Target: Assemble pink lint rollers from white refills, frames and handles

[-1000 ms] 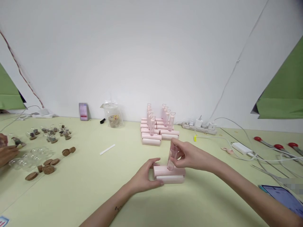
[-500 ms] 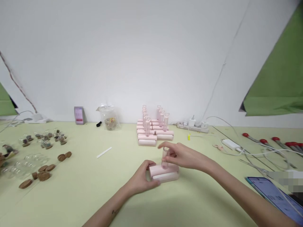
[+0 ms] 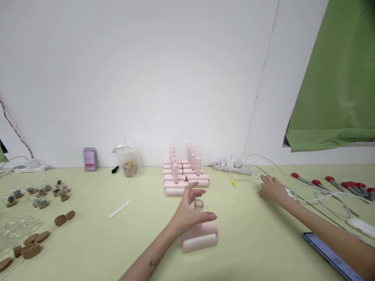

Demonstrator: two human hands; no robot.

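Note:
My left hand is open, thumb and fingers apart, around the near side of an upright clear pink handle with an open round top. Beneath it lies a pink and white lint roller, partly covered by that hand; whether the hand touches it I cannot tell. Far to the right, my right hand is down at the table by the white cables, fingers curled and closed. What its fingers hold, if anything, is hidden. Behind, several more lint rollers stand in two rows, their handles topped with heart-shaped loops.
On the left are glass domes and cork pieces. A white strip and a plastic bag lie left of centre. To the right are a power strip, red-headed tools and a phone.
My right hand has left the handle and moved right to the cables. The heart-shaped top no longer shows on the near handle. My left hand has lifted from the roller body and opened.

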